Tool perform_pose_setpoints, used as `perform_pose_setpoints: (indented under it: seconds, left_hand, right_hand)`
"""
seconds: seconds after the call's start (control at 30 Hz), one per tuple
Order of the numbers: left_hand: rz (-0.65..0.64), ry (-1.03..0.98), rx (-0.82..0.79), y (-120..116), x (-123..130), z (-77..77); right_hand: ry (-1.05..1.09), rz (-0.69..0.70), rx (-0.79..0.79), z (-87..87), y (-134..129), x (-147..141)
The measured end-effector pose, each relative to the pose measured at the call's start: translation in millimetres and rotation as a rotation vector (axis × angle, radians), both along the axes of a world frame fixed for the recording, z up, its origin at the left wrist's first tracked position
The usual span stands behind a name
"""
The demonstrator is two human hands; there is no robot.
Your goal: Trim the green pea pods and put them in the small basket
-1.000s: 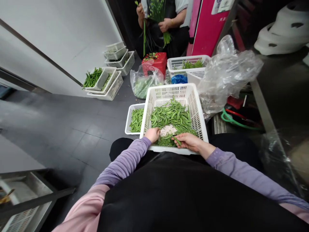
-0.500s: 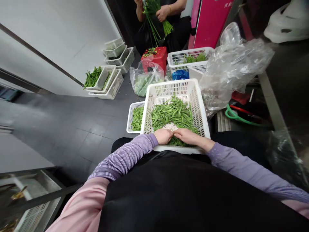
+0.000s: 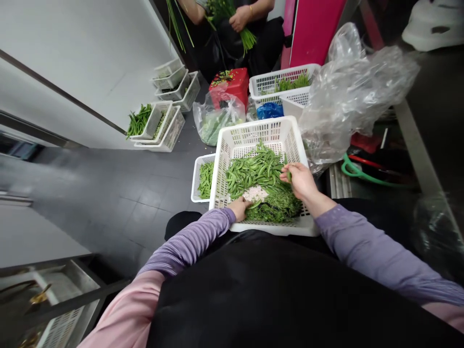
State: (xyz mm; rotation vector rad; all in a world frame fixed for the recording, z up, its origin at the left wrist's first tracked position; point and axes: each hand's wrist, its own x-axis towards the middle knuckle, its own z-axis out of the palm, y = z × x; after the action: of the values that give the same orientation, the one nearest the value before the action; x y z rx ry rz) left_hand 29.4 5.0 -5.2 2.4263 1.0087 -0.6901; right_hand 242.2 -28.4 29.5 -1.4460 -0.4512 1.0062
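Observation:
A white plastic basket (image 3: pixel 261 125) sits at my lap, holding a heap of green pea pods (image 3: pixel 255 169). Nearer me in it lies a mound of fine green trimmings (image 3: pixel 279 207), beside a small pale pinkish patch (image 3: pixel 255 193). My left hand (image 3: pixel 238 209) is low at the basket's left side, thumb and fingers closed on a pea pod that points right. At the right side, my right hand (image 3: pixel 299 180) is raised over the basket with bent fingers closed around a green pod (image 3: pixel 289 176), mostly hidden by them.
A smaller white basket of pods (image 3: pixel 206 179) stands on the floor at left. Beyond are a red stool (image 3: pixel 235 84), a clear bag of greens (image 3: pixel 217 121) and stacked baskets (image 3: pixel 170 128). Large plastic bags (image 3: pixel 348 96) crowd the right. Another person's hand (image 3: pixel 241 19) holds long green stalks.
My hands were together over the near part of the basket. Now they are apart: the right has moved right and up, the left slightly left. The other person's hands have separated the stalks.

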Motion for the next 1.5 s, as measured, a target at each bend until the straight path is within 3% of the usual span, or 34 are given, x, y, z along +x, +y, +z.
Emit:
perform_pose_setpoints:
  seconds: [0.1, 0.23, 0.3, 0.4, 0.53, 0.67, 0.73, 0.87, 0.97, 1.17, 1.3, 1.4, 1.5]
  left_hand:
    - [0.029, 0.045, 0.044, 0, 18, -16.0]
    - [0.065, 0.098, 0.012, 3, 34, -25.5]
    - [0.12, 0.055, -0.024, 4, 29, -21.6]
    - [0.277, -0.184, -0.043, 1, 16, -7.9]
    - [0.375, -0.507, -0.013, -10, 8, 12.8]
    - [0.415, -0.599, 0.015, -15, 13, 33.6]
    - [0.411, -0.585, 0.011, -13, 17, 45.0]
    - [0.339, -0.519, -0.104, -11, 24, 62.2]
    - [0.344, -0.535, -0.14, -11, 27, 66.3]
    - [0.403, -0.545, -0.164, -13, 27, 56.0]
    - [0.433, -0.355, -0.038, -13, 12, 32.5]
    - [0.416, -0.148, -0.05, -11, -7, 18.6]
    - [0.381, -0.213, -0.081, -8, -15, 22.8]
  right_hand:
    - [0.207, 0.192, -0.087, -3.7, 1, -2]
    - [0.086, 0.434, -0.202, -16.3, -7, -13]
    - [-0.131, 0.505, -0.293, -22.8, -10, -17]
    - [-0.462, 0.628, -0.363, -27.4, -14, -25]
    - [-0.508, 0.81, -0.229, -23.1, -19, -37]
    - [-0.885, 0.754, 0.021, -15.8, -24, -38]
    - [-1.072, 0.798, 0.088, -12.7, -28, -37]
    - [-1.282, 0.87, 0.038, -7.5, -36, -38]
    - [-1.346, 0.861, 0.045, -5.7, -39, -39]
    - [-1.17, 0.853, 0.156, -4.7, -40, -42]
    - [-0.977, 0.681, 0.22, 1.0, -37, -39]
    - [-0.858, 0.524, 0.127, 5.8, -32, -32]
    - [-0.774, 0.565, -0.036, 8.7, -28, -26]
